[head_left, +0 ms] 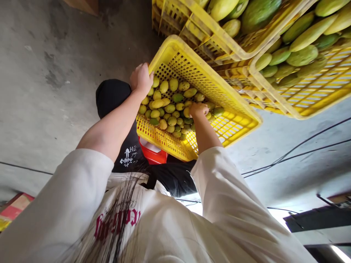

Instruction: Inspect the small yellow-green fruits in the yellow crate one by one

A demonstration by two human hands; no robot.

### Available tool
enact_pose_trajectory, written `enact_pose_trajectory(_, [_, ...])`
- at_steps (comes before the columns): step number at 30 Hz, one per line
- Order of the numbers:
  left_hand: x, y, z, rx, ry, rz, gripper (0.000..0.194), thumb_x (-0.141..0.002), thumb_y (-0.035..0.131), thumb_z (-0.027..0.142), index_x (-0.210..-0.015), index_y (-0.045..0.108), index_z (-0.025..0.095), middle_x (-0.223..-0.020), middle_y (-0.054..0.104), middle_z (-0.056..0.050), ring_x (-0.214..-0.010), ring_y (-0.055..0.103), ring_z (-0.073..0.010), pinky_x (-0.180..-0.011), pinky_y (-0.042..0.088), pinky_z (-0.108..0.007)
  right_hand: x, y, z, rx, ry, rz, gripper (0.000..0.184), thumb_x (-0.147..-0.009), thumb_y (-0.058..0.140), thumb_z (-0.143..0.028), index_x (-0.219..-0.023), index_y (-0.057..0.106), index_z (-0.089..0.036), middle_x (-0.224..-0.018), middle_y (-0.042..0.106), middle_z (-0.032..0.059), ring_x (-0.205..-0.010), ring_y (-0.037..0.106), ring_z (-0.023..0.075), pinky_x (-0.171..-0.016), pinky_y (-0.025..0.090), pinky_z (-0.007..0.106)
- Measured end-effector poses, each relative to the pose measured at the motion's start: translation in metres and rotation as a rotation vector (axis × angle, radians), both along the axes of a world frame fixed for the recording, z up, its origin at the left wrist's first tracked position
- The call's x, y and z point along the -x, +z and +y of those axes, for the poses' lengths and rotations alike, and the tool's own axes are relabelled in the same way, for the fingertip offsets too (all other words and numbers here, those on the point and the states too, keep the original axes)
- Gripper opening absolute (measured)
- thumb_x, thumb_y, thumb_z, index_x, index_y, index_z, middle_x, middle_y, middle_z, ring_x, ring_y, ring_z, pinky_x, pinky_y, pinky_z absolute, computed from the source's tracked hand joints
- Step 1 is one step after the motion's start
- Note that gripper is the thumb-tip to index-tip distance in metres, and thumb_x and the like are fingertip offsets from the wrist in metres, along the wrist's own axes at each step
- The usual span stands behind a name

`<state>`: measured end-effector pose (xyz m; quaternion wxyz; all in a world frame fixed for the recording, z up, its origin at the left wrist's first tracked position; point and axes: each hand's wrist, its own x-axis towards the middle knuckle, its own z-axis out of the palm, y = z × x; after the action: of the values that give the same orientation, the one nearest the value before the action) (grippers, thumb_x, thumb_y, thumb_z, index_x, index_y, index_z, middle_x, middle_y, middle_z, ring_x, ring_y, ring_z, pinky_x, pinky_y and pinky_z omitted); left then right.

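Observation:
A tilted yellow perforated crate (241, 113) lies in front of me with several small yellow-green mangoes (170, 107) piled in its lower corner. My left hand (141, 78) grips the crate's near-left rim, fingers curled over the edge. My right hand (197, 109) reaches inside the crate, fingers closed down among the mangoes at the right of the pile; what it holds is hidden. My white sleeves fill the foreground.
Two more yellow crates (301, 102) full of larger green mangoes (301, 54) stand at the upper right. A red container (152, 153) sits under the tilted crate. Black cables (296, 153) run across the grey concrete floor. A red-patterned box (15, 208) lies at far left.

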<state>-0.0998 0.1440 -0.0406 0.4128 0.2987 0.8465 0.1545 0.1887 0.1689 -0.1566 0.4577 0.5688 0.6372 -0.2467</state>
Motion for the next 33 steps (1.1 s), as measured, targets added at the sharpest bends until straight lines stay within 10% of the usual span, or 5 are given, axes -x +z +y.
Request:
enact_pose_trajectory(6, [0.001,-0.006,-0.001,0.035,-0.075,0.072,0.017,-0.098,0.071,0.031,-0.115,0.076,0.029,-0.137,0.073,-0.015,-0.143,0.057,-0.0426,-0.123,0.047,-0.053,0.009,0.019,-0.005,0.177,0.096,-0.083,0.064,-0.086,0.090,-0.018,-0.147,0.072,-0.007,-0.134,0.079,0.0258,-0.126,0.079,0.0382,-0.097,0.069,0.044])
enact_pose_trajectory(16, [0.000,0.000,0.000,-0.016,0.030,-0.016,0.024,-0.090,0.076,0.037,-0.114,0.078,0.035,-0.131,0.074,-0.014,-0.150,0.051,-0.0452,-0.124,0.049,-0.056,-0.023,0.028,-0.011,0.165,0.176,0.154,0.118,-0.096,0.085,-0.030,-0.189,0.011,-0.028,-0.178,0.046,0.0242,-0.147,0.066,0.0456,-0.116,0.062,0.059])
enact_pose_trajectory(33, [-0.001,0.005,-0.001,0.126,-0.149,0.183,0.016,-0.108,0.066,0.032,-0.120,0.071,0.024,-0.139,0.073,-0.015,-0.147,0.062,-0.0353,-0.126,0.046,-0.043,0.014,0.001,-0.001,0.200,0.212,0.023,0.083,-0.099,0.080,-0.018,-0.176,0.052,-0.030,-0.157,0.061,0.0314,-0.135,0.074,0.0495,-0.087,0.073,0.058])
